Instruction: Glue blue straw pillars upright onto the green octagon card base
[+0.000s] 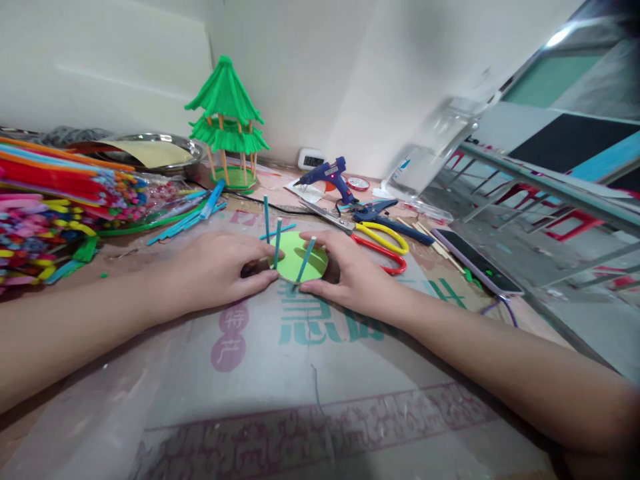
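A light green round disc sits low over the printed sheet in front of me. Thin blue sticks stand up from it: one stick at its left side, one leaning stick at the front right, and another farther back. My left hand pinches the disc's left edge, fingertips close to the nearer left stick. On the opposite side, my right hand curves round the rim with thumb in front and fingers behind. Another blue stick lies slanted behind the disc.
Behind stands a green-roofed model pavilion. A blue glue gun, a small digital clock, scissors and pliers are beyond my right hand. A phone lies right; bundled pipe cleaners fill the left.
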Tool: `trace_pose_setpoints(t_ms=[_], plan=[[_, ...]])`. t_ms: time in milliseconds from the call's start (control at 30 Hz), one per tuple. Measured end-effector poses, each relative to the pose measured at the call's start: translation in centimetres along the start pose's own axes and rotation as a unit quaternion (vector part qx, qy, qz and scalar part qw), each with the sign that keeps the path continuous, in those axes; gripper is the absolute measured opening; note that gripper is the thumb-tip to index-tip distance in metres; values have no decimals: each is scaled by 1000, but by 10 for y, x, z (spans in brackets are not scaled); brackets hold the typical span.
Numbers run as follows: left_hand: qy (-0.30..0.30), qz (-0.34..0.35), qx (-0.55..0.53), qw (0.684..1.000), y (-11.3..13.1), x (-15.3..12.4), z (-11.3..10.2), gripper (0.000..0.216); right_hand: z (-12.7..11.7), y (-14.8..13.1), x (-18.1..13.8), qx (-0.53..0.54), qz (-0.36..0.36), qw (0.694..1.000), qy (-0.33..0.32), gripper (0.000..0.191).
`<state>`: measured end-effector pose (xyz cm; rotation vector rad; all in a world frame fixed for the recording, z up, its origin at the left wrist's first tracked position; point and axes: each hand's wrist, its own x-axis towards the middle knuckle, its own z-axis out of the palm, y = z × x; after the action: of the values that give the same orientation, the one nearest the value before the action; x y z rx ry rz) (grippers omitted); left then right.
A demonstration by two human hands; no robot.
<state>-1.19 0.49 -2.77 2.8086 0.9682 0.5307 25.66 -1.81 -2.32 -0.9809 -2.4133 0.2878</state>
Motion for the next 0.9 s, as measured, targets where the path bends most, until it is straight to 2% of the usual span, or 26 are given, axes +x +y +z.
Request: trace_pose_setpoints(t_ms=[367, 600, 767, 900], plan=[[-2, -32, 12, 999, 0, 1, 2, 32, 0, -3, -1, -8, -12, 1000, 7, 50], [12, -10, -12, 1000, -4, 2, 3, 32, -1, -2, 1, 11, 0, 1000, 15, 47], [17, 0, -37, 999, -5, 3, 2, 29, -1, -4, 2, 60, -24, 996, 58, 29], [16, 13, -67, 998, -3, 2, 3, 24, -2, -9, 3, 87, -25, 995, 43, 27]])
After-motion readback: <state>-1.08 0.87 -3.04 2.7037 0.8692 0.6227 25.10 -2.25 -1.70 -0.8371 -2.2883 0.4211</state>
